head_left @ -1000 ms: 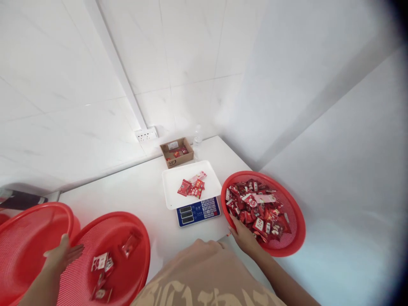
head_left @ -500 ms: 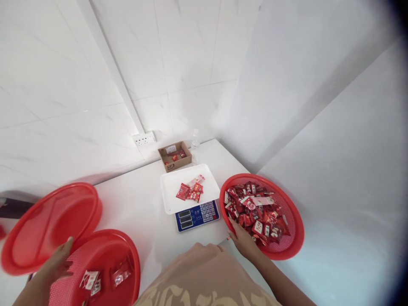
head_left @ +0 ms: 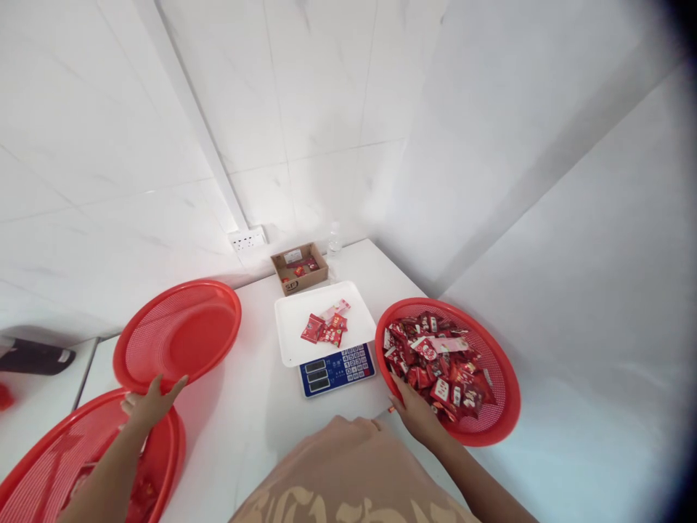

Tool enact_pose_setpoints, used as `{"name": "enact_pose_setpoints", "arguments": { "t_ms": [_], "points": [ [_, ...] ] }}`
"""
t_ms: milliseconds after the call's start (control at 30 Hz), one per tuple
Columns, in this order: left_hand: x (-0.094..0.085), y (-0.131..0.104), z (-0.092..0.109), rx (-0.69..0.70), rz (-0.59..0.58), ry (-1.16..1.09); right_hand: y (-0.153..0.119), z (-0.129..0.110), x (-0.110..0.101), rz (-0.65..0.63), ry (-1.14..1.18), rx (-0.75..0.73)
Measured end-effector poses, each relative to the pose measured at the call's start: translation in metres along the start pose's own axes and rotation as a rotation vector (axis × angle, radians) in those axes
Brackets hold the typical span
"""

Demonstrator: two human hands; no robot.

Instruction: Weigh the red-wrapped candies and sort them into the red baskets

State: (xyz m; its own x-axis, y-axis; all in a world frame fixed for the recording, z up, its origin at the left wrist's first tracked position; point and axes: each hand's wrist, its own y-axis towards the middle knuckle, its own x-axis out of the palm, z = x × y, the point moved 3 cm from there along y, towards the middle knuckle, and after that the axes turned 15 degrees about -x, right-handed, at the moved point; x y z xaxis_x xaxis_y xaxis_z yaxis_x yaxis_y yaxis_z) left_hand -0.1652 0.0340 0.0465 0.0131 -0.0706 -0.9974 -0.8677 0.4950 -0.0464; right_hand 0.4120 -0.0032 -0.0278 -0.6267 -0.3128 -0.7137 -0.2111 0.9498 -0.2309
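My right hand (head_left: 417,414) grips the left rim of a red mesh basket (head_left: 504,363) heaped with small red candy packets (head_left: 441,363). At the left, my left hand (head_left: 153,407) reaches to the near rim of an empty red basket (head_left: 204,338), fingers spread and touching that rim. Beneath my left forearm lies another red basket (head_left: 33,454); it has some packets in it, partly hidden by the arm. Between the hands, a white tray (head_left: 291,319) rests on a blue digital scale (head_left: 337,372), with several candy packets (head_left: 327,330) on the tray.
Behind the tray are a small cardboard box (head_left: 297,282) with a few red packets and a clear bottle (head_left: 334,240). Walls bound the white table (head_left: 245,378) at the back and right. A black object (head_left: 38,356) lies at far left.
The empty basket has moved right and back, along with my left hand. The left basket with packets has shifted left. My right hand and its basket have hardly moved.
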Motion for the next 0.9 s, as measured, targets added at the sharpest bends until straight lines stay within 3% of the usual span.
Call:
{"name": "enact_pose_setpoints", "arguments": {
  "t_ms": [67,167,267,400,533,700,900],
  "points": [
    [-0.001,-0.015,0.010,0.027,-0.019,0.046,0.000,0.002,0.001,0.000,-0.001,0.000],
    [0.003,-0.046,0.035,0.289,-0.072,0.059,0.001,0.003,0.002,0.016,0.009,-0.011],
    [0.018,-0.078,0.061,0.469,-0.225,0.066,0.001,0.004,0.003,0.013,0.005,-0.017],
    [0.034,-0.114,0.097,0.516,-0.346,-0.029,0.001,0.005,0.004,-0.010,-0.014,-0.014],
    [0.036,-0.142,0.131,0.546,-0.468,-0.235,0.001,0.004,0.004,0.001,-0.027,-0.041],
    [0.041,-0.160,0.155,0.604,-0.559,-0.352,0.000,0.000,0.002,-0.028,-0.034,-0.031],
    [0.049,-0.155,0.164,0.614,-0.508,-0.291,-0.001,0.002,0.003,-0.006,-0.033,-0.048]
  ]
}}
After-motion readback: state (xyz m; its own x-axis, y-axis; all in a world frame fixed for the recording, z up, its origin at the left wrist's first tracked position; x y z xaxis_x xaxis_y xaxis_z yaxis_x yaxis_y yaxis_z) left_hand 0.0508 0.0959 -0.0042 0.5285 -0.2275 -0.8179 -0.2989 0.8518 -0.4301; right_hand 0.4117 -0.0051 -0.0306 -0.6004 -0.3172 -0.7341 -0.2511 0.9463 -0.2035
